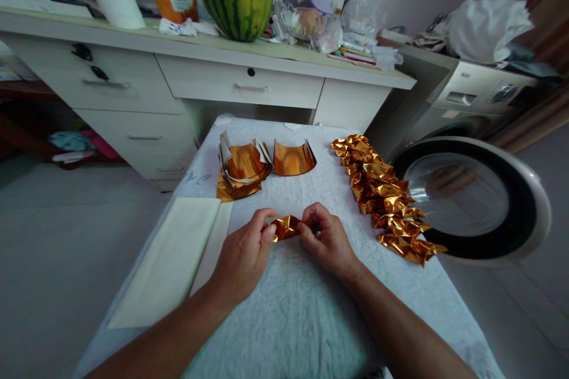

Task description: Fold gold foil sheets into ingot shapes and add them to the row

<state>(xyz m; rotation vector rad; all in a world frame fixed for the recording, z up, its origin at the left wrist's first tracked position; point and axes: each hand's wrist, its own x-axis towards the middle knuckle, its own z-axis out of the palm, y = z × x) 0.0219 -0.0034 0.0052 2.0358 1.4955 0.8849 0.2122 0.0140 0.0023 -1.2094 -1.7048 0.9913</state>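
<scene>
Fingers point(263, 214) of left hand point(242, 254) and right hand point(331, 244) tight on gold foil point(287, 227) — washer door point(462, 189) open

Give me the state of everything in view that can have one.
Left hand: closed on the held gold piece's left end
Right hand: closed on its right end
Held gold piece: folded
Gold pieces in row: folded
Single gold sheet: curved
Washer door: open
Watermelon: cut
Centre drawer: shut

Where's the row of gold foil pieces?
In the head view, the foil row lies along the right edge of the table, between the right hand and the open washing machine door.
</scene>
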